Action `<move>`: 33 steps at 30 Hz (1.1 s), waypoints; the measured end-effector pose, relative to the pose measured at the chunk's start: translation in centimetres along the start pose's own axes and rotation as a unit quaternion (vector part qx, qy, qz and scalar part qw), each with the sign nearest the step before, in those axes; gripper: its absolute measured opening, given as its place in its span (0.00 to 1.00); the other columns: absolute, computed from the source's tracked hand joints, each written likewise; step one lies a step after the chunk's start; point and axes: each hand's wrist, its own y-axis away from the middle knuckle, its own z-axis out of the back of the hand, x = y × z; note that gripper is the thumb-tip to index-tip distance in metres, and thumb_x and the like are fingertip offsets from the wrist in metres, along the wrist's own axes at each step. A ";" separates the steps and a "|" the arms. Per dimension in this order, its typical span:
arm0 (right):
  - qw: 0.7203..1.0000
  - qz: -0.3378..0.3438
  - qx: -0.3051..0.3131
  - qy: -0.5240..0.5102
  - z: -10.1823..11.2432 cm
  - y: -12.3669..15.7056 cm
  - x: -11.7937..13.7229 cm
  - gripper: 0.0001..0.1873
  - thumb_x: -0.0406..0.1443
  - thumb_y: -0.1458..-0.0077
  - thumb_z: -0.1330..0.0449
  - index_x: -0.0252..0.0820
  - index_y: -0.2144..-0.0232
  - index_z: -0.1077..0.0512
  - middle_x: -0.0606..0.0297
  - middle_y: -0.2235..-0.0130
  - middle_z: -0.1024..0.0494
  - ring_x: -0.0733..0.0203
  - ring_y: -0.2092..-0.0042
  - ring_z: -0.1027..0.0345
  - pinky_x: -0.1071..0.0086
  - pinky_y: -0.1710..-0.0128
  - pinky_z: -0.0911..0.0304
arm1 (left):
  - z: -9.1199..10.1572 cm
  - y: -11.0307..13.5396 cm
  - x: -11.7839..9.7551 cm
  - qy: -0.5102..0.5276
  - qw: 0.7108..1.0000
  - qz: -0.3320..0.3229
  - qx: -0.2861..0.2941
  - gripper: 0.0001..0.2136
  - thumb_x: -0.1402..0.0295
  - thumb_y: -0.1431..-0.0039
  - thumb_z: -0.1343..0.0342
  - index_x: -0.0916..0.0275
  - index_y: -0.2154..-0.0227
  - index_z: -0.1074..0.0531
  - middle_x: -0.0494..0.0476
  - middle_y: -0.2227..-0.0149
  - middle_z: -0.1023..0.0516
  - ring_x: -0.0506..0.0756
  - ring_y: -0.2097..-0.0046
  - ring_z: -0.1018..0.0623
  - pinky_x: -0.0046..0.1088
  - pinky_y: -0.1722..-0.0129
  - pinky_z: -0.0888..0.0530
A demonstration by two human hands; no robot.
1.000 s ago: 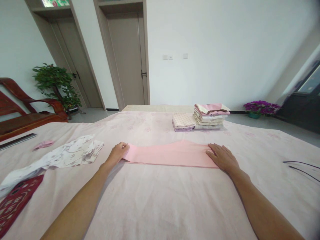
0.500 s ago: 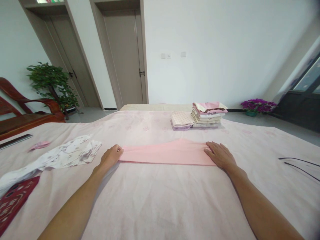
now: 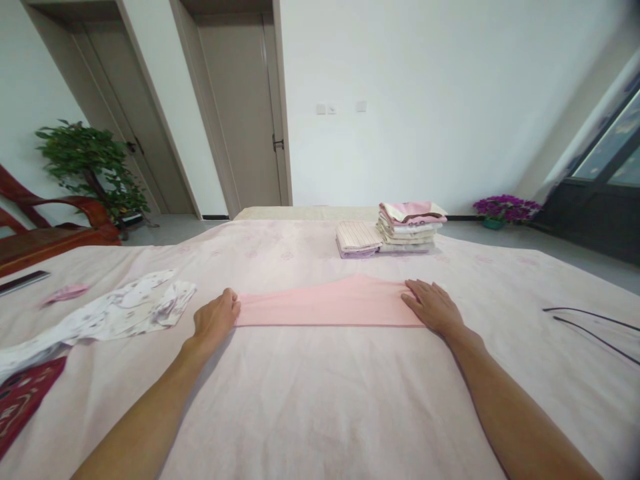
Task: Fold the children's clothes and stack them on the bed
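Observation:
A pair of pink pants (image 3: 325,303), folded lengthwise into a long flat strip, lies across the bed in front of me. Its upper edge rises to a low peak right of the middle. My left hand (image 3: 217,315) is closed on the narrow left end, fingers curled around the cloth. At the wider right end, my right hand (image 3: 434,307) rests palm down with its fingers stretched out over the fabric. Beyond the pants are a stack of folded clothes (image 3: 409,228) and a lower striped folded pile (image 3: 358,239) beside it.
To the left lie a white patterned garment (image 3: 127,310), a small pink cloth (image 3: 66,293), a dark red item (image 3: 30,400) and a dark flat device (image 3: 24,282). Two thin black strips (image 3: 593,320) lie at right on the pale pink bedsheet (image 3: 310,407).
The whole view has shifted slightly, so everything appears a little further left. Both hands keep their places at the two ends of the pants.

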 end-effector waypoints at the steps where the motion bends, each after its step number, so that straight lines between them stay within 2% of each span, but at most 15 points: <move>1: 1.000 0.000 0.002 0.002 0.0 0.0 0.0 0.31 0.51 0.35 0.58 0.40 0.39 0.37 0.57 0.37 0.34 0.52 0.35 0.44 0.52 0.34 0.56 | -0.2 0.1 -0.1 -0.008 0.999 -0.023 -0.041 0.16 0.63 0.35 0.57 0.61 0.49 0.32 0.64 0.55 0.22 0.62 0.55 0.22 0.37 0.57 0.30; 3: 1.000 -0.002 0.002 0.006 -0.1 0.0 0.0 0.31 0.51 0.35 0.58 0.40 0.39 0.37 0.57 0.37 0.34 0.53 0.35 0.45 0.52 0.33 0.56 | -0.7 0.0 -0.3 -0.019 0.989 -0.087 -0.122 0.18 0.67 0.36 0.54 0.60 0.44 0.34 0.66 0.47 0.27 0.63 0.47 0.27 0.41 0.50 0.32; 5: 1.000 -0.004 0.000 0.009 -0.2 0.0 0.0 0.31 0.50 0.35 0.58 0.40 0.38 0.37 0.58 0.37 0.34 0.53 0.35 0.45 0.53 0.33 0.57 | -1.1 -0.2 -0.4 -0.015 0.975 -0.149 -0.162 0.18 0.68 0.35 0.54 0.57 0.44 0.33 0.63 0.41 0.31 0.62 0.41 0.32 0.42 0.43 0.36; 7: 1.000 -0.003 0.003 0.011 -0.2 0.0 0.1 0.31 0.50 0.35 0.58 0.41 0.38 0.37 0.58 0.37 0.34 0.54 0.35 0.46 0.54 0.33 0.58 | -1.4 -0.6 -0.4 -0.006 0.969 -0.190 -0.154 0.15 0.68 0.34 0.55 0.54 0.49 0.28 0.59 0.42 0.29 0.61 0.41 0.32 0.40 0.42 0.37; 9: 1.000 -0.001 0.006 0.013 -0.2 0.0 0.1 0.31 0.50 0.35 0.58 0.41 0.38 0.37 0.57 0.37 0.34 0.53 0.35 0.46 0.54 0.33 0.58 | -1.8 -1.0 -0.2 0.001 0.968 -0.215 -0.128 0.14 0.67 0.34 0.54 0.55 0.54 0.25 0.58 0.48 0.24 0.60 0.45 0.28 0.40 0.44 0.34; 12: 1.000 -0.005 0.007 0.015 -0.2 0.0 0.1 0.31 0.50 0.35 0.58 0.41 0.38 0.38 0.57 0.36 0.35 0.53 0.34 0.46 0.54 0.33 0.58 | -2.3 -1.5 0.4 -0.005 0.968 -0.224 -0.110 0.13 0.66 0.34 0.54 0.57 0.57 0.23 0.56 0.53 0.20 0.61 0.49 0.26 0.42 0.45 0.34; 17: 1.000 0.002 0.007 0.023 -0.2 0.1 0.1 0.31 0.49 0.34 0.58 0.40 0.38 0.38 0.58 0.36 0.35 0.53 0.34 0.47 0.54 0.33 0.58 | -2.5 -1.3 0.2 -0.026 0.965 -0.199 -0.167 0.14 0.68 0.34 0.54 0.58 0.59 0.22 0.58 0.49 0.21 0.63 0.43 0.29 0.48 0.37 0.42; 20: 1.000 0.003 0.007 0.025 0.0 0.1 0.2 0.31 0.49 0.34 0.58 0.39 0.38 0.38 0.57 0.37 0.35 0.53 0.34 0.47 0.54 0.33 0.59 | -2.2 -0.5 -1.3 0.043 0.948 -0.246 -0.196 0.16 0.66 0.32 0.56 0.60 0.55 0.23 0.60 0.46 0.23 0.61 0.41 0.29 0.45 0.36 0.41; 22: 1.000 0.002 0.011 0.022 0.0 0.2 0.3 0.31 0.49 0.34 0.58 0.39 0.38 0.38 0.57 0.36 0.35 0.53 0.34 0.47 0.53 0.33 0.59 | -2.1 0.2 -2.6 0.106 0.932 -0.303 -0.167 0.18 0.62 0.31 0.58 0.60 0.50 0.24 0.58 0.45 0.24 0.58 0.40 0.30 0.40 0.36 0.39; 24: 1.000 0.002 0.015 0.020 0.1 0.2 0.3 0.31 0.49 0.34 0.59 0.40 0.38 0.38 0.57 0.36 0.35 0.53 0.34 0.47 0.53 0.33 0.59 | -2.3 0.8 -3.6 0.142 0.917 -0.358 -0.101 0.21 0.58 0.30 0.59 0.58 0.45 0.28 0.55 0.41 0.27 0.56 0.37 0.33 0.37 0.36 0.38; 26: 1.000 0.002 0.016 0.018 0.0 0.2 0.3 0.31 0.49 0.34 0.59 0.40 0.37 0.38 0.57 0.36 0.35 0.53 0.34 0.47 0.53 0.33 0.59 | -2.7 1.0 -4.3 0.141 0.910 -0.389 -0.034 0.24 0.55 0.30 0.61 0.58 0.39 0.34 0.53 0.36 0.34 0.56 0.33 0.39 0.37 0.34 0.41; 29: 1.000 0.002 0.012 0.018 0.0 0.2 0.3 0.31 0.50 0.34 0.58 0.40 0.38 0.38 0.57 0.36 0.35 0.53 0.34 0.47 0.53 0.33 0.59 | -3.3 0.6 -4.2 0.107 0.917 -0.383 0.017 0.28 0.52 0.31 0.63 0.58 0.33 0.45 0.55 0.31 0.46 0.58 0.31 0.46 0.40 0.33 0.47; 33: 1.000 0.004 0.009 0.020 0.0 0.2 0.4 0.31 0.49 0.34 0.58 0.39 0.38 0.38 0.57 0.36 0.35 0.53 0.34 0.47 0.53 0.33 0.58 | -3.6 -0.4 -3.3 0.060 0.941 -0.332 0.031 0.28 0.50 0.31 0.66 0.53 0.32 0.49 0.54 0.29 0.52 0.60 0.30 0.50 0.45 0.33 0.51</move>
